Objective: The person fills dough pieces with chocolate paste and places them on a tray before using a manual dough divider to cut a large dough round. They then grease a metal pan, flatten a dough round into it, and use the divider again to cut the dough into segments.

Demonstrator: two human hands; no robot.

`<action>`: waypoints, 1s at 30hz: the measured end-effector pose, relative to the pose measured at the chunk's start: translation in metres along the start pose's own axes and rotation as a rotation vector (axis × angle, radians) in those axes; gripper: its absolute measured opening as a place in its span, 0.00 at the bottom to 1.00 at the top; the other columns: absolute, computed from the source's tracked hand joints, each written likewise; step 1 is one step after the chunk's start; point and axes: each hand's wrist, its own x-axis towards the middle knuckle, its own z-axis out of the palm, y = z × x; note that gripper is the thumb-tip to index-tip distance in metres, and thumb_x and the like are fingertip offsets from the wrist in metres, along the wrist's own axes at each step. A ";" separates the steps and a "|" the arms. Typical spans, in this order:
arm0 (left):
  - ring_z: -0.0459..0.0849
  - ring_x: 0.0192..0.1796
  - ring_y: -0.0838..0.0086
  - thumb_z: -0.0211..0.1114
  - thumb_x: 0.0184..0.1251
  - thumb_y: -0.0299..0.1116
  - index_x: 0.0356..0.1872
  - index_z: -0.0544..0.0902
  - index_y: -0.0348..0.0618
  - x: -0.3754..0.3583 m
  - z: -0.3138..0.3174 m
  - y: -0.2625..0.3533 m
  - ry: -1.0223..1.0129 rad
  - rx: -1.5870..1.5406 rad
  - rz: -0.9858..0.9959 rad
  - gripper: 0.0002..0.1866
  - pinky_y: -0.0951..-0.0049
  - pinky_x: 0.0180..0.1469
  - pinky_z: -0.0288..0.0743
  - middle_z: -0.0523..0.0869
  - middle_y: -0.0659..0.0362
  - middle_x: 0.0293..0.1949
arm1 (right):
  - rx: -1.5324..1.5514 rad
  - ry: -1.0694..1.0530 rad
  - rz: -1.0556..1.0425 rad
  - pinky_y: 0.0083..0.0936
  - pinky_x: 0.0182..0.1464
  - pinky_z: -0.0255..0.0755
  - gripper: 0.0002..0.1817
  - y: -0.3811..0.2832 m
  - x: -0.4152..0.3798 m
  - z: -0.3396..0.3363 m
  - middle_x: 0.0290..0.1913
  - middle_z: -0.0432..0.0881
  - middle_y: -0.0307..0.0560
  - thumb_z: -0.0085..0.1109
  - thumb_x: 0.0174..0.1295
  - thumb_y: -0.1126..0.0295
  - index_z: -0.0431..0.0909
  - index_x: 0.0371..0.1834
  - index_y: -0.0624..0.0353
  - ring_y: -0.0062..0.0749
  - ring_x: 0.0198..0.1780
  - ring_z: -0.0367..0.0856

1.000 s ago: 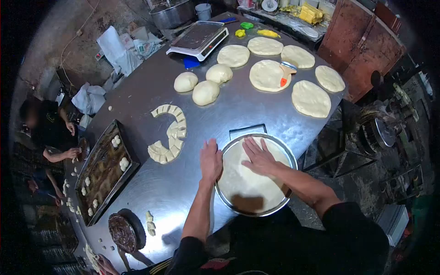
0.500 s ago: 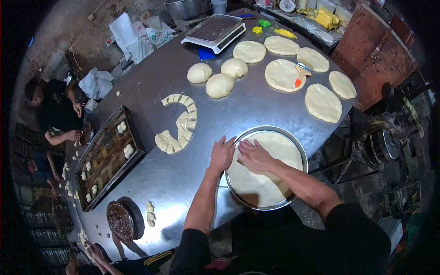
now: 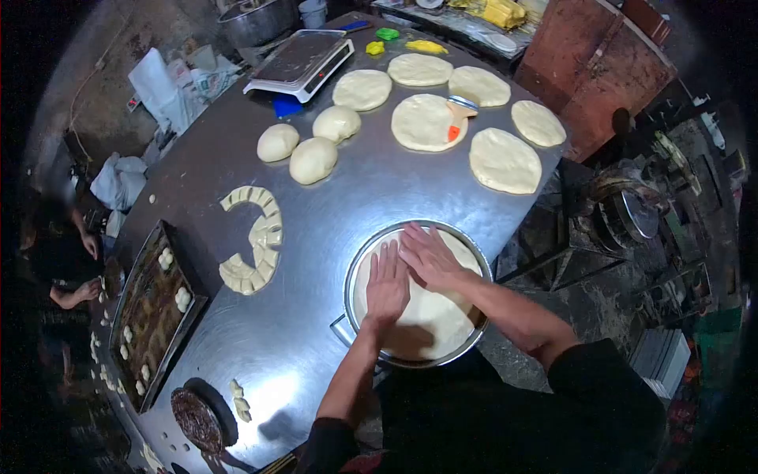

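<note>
A large sheet of dough (image 3: 438, 316) lies inside a round metal pan (image 3: 483, 272) at the table's near edge. My left hand (image 3: 387, 288) rests flat on the dough's left part, fingers stretched toward the far rim. Beside it, my right hand (image 3: 430, 257) lies on the dough near the far rim, also with fingers extended. The two hands nearly touch, and neither grips anything. A handle of the pan shows at its left side.
Flat dough rounds (image 3: 505, 161), a brush (image 3: 459, 118), dough balls (image 3: 313, 160) and a scale (image 3: 300, 63) lie beyond the pan. Cut dough pieces (image 3: 265, 231), a tray (image 3: 150, 324) and a dark round dish (image 3: 197, 420) are leftward. Another person (image 3: 63, 245) works at far left.
My left hand has moved from the pan's left rim onto the dough, beside my right hand. The camera view has shifted, and the table's objects appear farther left.
</note>
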 end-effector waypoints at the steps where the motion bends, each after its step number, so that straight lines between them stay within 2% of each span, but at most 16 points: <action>1: 0.57 0.73 0.49 0.48 0.70 0.33 0.67 0.64 0.34 0.008 0.011 -0.002 -0.003 -0.010 0.012 0.26 0.46 0.74 0.42 0.62 0.40 0.69 | -0.205 0.129 0.074 0.41 0.77 0.34 0.33 0.009 -0.010 0.006 0.76 0.50 0.56 0.31 0.73 0.51 0.55 0.72 0.65 0.42 0.78 0.40; 3: 0.55 0.74 0.49 0.49 0.71 0.38 0.66 0.66 0.35 0.006 0.031 -0.004 0.028 0.164 -0.110 0.26 0.47 0.74 0.44 0.61 0.41 0.70 | -0.316 0.192 -0.057 0.39 0.77 0.35 0.34 0.013 -0.025 -0.004 0.76 0.50 0.57 0.35 0.72 0.50 0.56 0.72 0.65 0.43 0.78 0.41; 4: 0.63 0.70 0.50 0.52 0.70 0.38 0.63 0.70 0.37 0.009 0.035 -0.009 0.102 0.234 -0.085 0.24 0.52 0.71 0.54 0.68 0.41 0.66 | 0.033 0.077 0.116 0.39 0.77 0.35 0.35 0.009 -0.017 -0.027 0.76 0.49 0.58 0.39 0.71 0.50 0.53 0.73 0.65 0.44 0.78 0.41; 5: 0.63 0.70 0.50 0.52 0.70 0.38 0.63 0.70 0.37 0.000 0.023 -0.011 0.077 0.239 -0.104 0.24 0.52 0.71 0.54 0.68 0.41 0.66 | 0.402 -0.063 0.302 0.39 0.77 0.34 0.38 -0.001 -0.018 -0.037 0.76 0.48 0.58 0.43 0.69 0.50 0.50 0.73 0.65 0.45 0.78 0.40; 6: 0.67 0.67 0.49 0.53 0.69 0.36 0.63 0.70 0.37 0.007 -0.006 -0.017 0.042 -0.060 -0.171 0.23 0.53 0.69 0.58 0.71 0.42 0.63 | 0.049 -0.087 0.040 0.43 0.77 0.36 0.37 0.008 -0.022 -0.048 0.75 0.49 0.59 0.46 0.68 0.51 0.52 0.73 0.65 0.47 0.78 0.42; 8: 0.76 0.58 0.47 0.54 0.67 0.31 0.61 0.72 0.38 0.026 -0.047 -0.026 0.068 -0.369 -0.434 0.21 0.56 0.63 0.67 0.78 0.43 0.56 | -0.093 0.032 -0.036 0.42 0.76 0.37 0.36 0.035 -0.029 -0.024 0.75 0.50 0.61 0.46 0.68 0.52 0.53 0.72 0.66 0.48 0.78 0.42; 9: 0.75 0.60 0.48 0.53 0.69 0.31 0.59 0.74 0.38 0.027 -0.043 -0.048 0.239 -0.178 -0.198 0.19 0.53 0.65 0.65 0.78 0.43 0.57 | -0.227 0.136 -0.091 0.42 0.76 0.38 0.36 0.038 -0.036 -0.007 0.74 0.51 0.62 0.47 0.68 0.53 0.54 0.72 0.67 0.48 0.77 0.43; 13: 0.74 0.61 0.49 0.50 0.71 0.32 0.57 0.75 0.38 -0.007 -0.013 -0.089 0.046 -0.147 -0.357 0.17 0.49 0.68 0.58 0.78 0.44 0.56 | -0.240 0.053 0.047 0.48 0.76 0.34 0.37 -0.019 0.000 -0.015 0.75 0.48 0.64 0.42 0.69 0.50 0.53 0.71 0.70 0.48 0.78 0.40; 14: 0.73 0.62 0.49 0.50 0.72 0.32 0.57 0.75 0.38 -0.017 -0.015 -0.083 0.030 -0.267 -0.424 0.17 0.49 0.70 0.55 0.78 0.45 0.57 | -0.294 0.189 -0.079 0.51 0.75 0.37 0.36 -0.008 0.011 0.024 0.74 0.53 0.63 0.39 0.70 0.48 0.59 0.69 0.70 0.48 0.77 0.44; 17: 0.72 0.64 0.52 0.51 0.71 0.31 0.58 0.74 0.38 -0.056 -0.032 -0.066 -0.009 -0.342 -0.614 0.18 0.46 0.71 0.52 0.78 0.44 0.58 | -0.130 0.080 -0.078 0.50 0.75 0.36 0.35 -0.035 0.021 0.026 0.74 0.53 0.61 0.37 0.70 0.48 0.60 0.68 0.69 0.46 0.78 0.43; 20: 0.72 0.65 0.52 0.51 0.69 0.30 0.60 0.73 0.36 -0.084 -0.047 -0.043 -0.089 -0.146 -0.622 0.20 0.44 0.70 0.52 0.78 0.44 0.57 | -0.196 0.152 -0.180 0.48 0.75 0.36 0.35 -0.046 0.007 0.045 0.75 0.53 0.59 0.37 0.71 0.49 0.60 0.68 0.69 0.45 0.78 0.44; 21: 0.72 0.65 0.52 0.51 0.69 0.30 0.60 0.73 0.36 -0.083 -0.043 -0.039 -0.087 -0.153 -0.613 0.20 0.44 0.70 0.52 0.78 0.44 0.57 | -0.193 0.134 -0.239 0.47 0.75 0.37 0.34 -0.042 0.008 0.049 0.74 0.54 0.60 0.38 0.71 0.50 0.60 0.68 0.70 0.46 0.77 0.45; 23: 0.71 0.65 0.52 0.52 0.67 0.30 0.60 0.72 0.33 -0.074 -0.027 -0.028 0.214 0.253 -0.395 0.21 0.42 0.70 0.51 0.77 0.44 0.59 | 0.049 -0.045 -0.201 0.47 0.75 0.39 0.33 -0.029 0.015 0.026 0.73 0.55 0.61 0.40 0.71 0.52 0.61 0.67 0.71 0.48 0.77 0.46; 25: 0.64 0.71 0.55 0.48 0.70 0.34 0.62 0.70 0.31 -0.039 -0.005 -0.023 0.022 -0.012 -0.190 0.23 0.49 0.74 0.46 0.70 0.44 0.66 | 0.036 0.161 -0.060 0.47 0.76 0.35 0.33 -0.029 -0.014 -0.011 0.75 0.50 0.61 0.41 0.71 0.53 0.58 0.69 0.70 0.49 0.78 0.42; 27: 0.55 0.75 0.57 0.47 0.72 0.43 0.66 0.66 0.35 -0.005 0.013 -0.009 -0.032 0.147 0.074 0.28 0.50 0.75 0.43 0.62 0.43 0.70 | -0.119 0.214 0.011 0.49 0.75 0.37 0.33 0.004 -0.031 0.010 0.74 0.51 0.62 0.41 0.70 0.53 0.59 0.69 0.69 0.51 0.77 0.43; 30: 0.51 0.76 0.57 0.48 0.72 0.47 0.67 0.65 0.34 0.012 0.023 -0.010 -0.027 0.147 -0.028 0.31 0.50 0.75 0.42 0.58 0.45 0.73 | -0.204 0.190 -0.027 0.52 0.73 0.45 0.32 0.024 -0.039 0.013 0.72 0.56 0.64 0.46 0.67 0.55 0.60 0.68 0.66 0.54 0.74 0.51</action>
